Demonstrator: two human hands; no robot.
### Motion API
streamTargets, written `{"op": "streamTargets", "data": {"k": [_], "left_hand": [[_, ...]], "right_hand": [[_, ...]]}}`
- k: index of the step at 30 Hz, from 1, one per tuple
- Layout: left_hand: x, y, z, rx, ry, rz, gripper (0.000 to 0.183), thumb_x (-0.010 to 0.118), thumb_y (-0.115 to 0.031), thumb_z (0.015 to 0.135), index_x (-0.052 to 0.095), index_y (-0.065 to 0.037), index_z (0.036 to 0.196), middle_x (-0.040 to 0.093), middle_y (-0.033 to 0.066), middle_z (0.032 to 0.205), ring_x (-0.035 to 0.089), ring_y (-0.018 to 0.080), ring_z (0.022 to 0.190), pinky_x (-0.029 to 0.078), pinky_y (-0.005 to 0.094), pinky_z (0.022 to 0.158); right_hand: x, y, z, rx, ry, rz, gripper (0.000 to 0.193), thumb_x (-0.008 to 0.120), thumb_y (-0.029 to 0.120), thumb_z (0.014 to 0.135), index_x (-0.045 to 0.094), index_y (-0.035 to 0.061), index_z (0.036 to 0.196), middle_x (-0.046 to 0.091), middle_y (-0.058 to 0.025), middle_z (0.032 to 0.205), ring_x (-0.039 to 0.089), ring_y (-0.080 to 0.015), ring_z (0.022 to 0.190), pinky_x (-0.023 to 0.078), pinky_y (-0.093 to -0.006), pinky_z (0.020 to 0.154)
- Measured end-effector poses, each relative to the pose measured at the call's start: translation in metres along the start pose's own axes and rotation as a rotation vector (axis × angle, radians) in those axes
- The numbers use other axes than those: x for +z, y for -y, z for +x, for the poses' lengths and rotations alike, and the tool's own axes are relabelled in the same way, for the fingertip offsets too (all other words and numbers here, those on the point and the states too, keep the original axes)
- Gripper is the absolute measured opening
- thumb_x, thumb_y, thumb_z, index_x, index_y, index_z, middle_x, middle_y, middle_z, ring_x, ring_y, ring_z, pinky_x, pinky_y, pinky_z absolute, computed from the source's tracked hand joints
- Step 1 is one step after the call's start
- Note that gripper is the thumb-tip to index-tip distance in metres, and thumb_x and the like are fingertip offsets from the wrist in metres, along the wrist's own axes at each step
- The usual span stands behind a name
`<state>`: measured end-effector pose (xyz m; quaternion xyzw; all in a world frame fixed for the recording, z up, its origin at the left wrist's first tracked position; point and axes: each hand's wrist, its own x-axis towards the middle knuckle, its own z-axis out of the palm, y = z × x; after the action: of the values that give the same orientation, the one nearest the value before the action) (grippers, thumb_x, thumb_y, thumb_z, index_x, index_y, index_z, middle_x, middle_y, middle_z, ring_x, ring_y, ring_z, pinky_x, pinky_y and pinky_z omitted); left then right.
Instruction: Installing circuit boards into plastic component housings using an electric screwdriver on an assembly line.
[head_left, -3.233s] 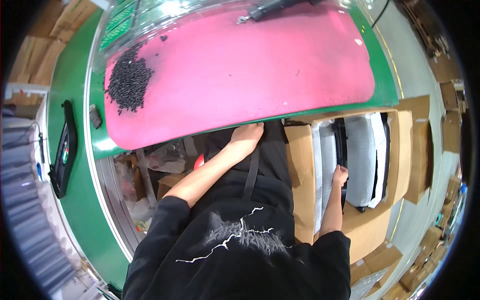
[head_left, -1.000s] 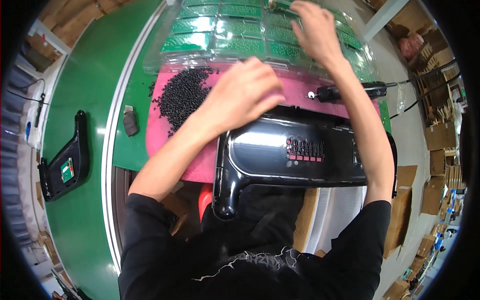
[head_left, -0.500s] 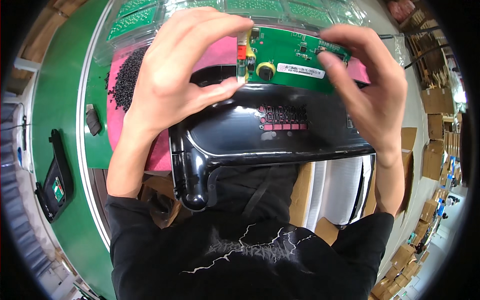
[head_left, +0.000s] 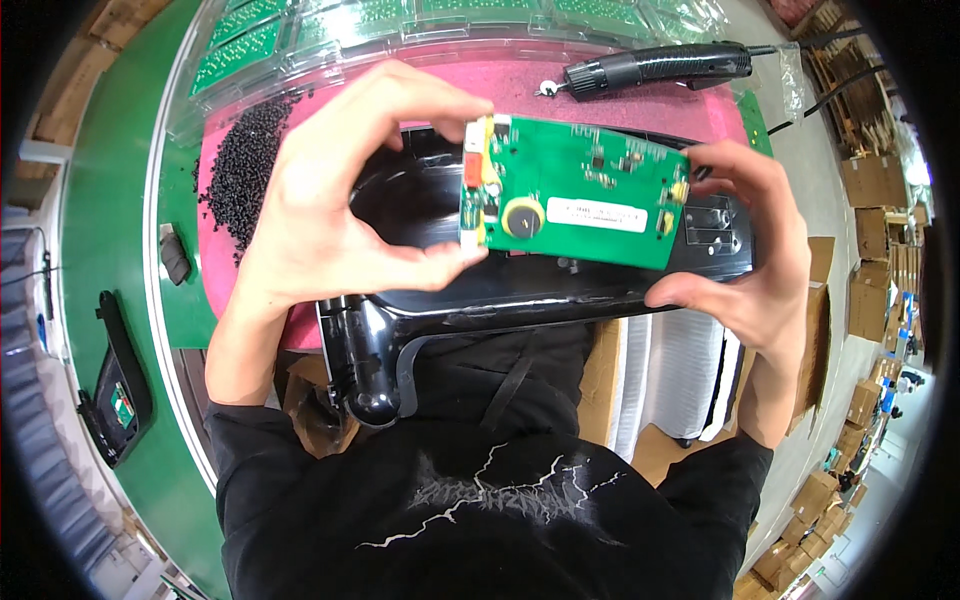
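Observation:
A green circuit board (head_left: 570,185) with a white label, a round black-and-yellow part and red and white connectors at its left end is held up, components facing me. My left hand (head_left: 345,200) pinches that left end between index finger and thumb. Around the right end, my right hand (head_left: 760,240) is spread: its index fingertip is at the upper corner, perhaps touching, and the thumb stands apart below the lower corner. Beneath the board lies a glossy black plastic housing (head_left: 480,312), its middle largely covered by the board and my left hand.
A pink mat (head_left: 520,75) bears a black electric screwdriver (head_left: 660,70) and a heap of small black screws (head_left: 240,160). Clear plastic trays (head_left: 350,45) of green boards line the far side. Another black housing (head_left: 115,400) lies on the green surface at left.
The board has come nearer to me and tilted, uncovering the screwdriver behind. My right hand has opened away from the board's right end, while the left keeps its pinch.

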<state>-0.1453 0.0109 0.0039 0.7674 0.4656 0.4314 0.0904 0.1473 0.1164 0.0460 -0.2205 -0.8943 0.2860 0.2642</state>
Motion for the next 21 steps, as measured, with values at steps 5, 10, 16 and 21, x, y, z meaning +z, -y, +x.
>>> {"op": "streamTargets", "data": {"k": [5, 10, 16, 21], "left_hand": [[-0.002, 0.0, -0.01, -0.291, 0.325, -0.358, 0.059, 0.087, -0.021, 0.055, 0.06, -0.003, 0.104, 0.06, 0.0037, 0.09, 0.058, 0.0136, 0.077, 0.042, 0.0261, 0.06], [-0.001, -0.007, -0.015, -0.377, 0.551, -0.236, 0.056, 0.087, -0.018, 0.057, 0.057, -0.005, 0.103, 0.053, 0.0041, 0.082, 0.055, 0.0166, 0.065, 0.044, 0.0296, 0.056], [0.006, 0.0, -0.016, -0.452, 0.417, -0.038, 0.055, 0.086, -0.018, 0.059, 0.057, -0.007, 0.105, 0.052, 0.0044, 0.084, 0.053, 0.0171, 0.062, 0.044, 0.0312, 0.055], [0.01, 0.001, -0.018, -0.479, 0.4, -0.023, 0.055, 0.087, -0.015, 0.06, 0.057, -0.007, 0.106, 0.05, 0.0051, 0.086, 0.052, 0.0186, 0.06, 0.043, 0.0322, 0.054]], "right_hand": [[0.005, -0.001, -0.006, -0.018, 0.178, 0.016, 0.066, 0.094, 0.031, 0.053, 0.064, 0.0005, 0.103, 0.067, -0.0148, 0.102, 0.066, -0.0295, 0.094, 0.052, -0.0359, 0.082], [0.022, -0.004, -0.017, 0.075, 0.279, 0.108, 0.055, 0.092, 0.027, 0.058, 0.062, 0.0016, 0.097, 0.066, -0.0144, 0.101, 0.063, -0.0312, 0.091, 0.05, -0.0373, 0.082], [0.046, -0.023, -0.013, 0.212, 0.101, 0.091, 0.047, 0.086, 0.012, 0.061, 0.062, 0.0005, 0.1, 0.066, -0.0153, 0.109, 0.063, -0.0309, 0.102, 0.049, -0.0375, 0.091], [0.055, -0.025, -0.012, 0.246, 0.092, 0.055, 0.048, 0.085, 0.01, 0.061, 0.063, -0.0003, 0.102, 0.066, -0.0144, 0.11, 0.062, -0.0303, 0.106, 0.048, -0.038, 0.094]]}}
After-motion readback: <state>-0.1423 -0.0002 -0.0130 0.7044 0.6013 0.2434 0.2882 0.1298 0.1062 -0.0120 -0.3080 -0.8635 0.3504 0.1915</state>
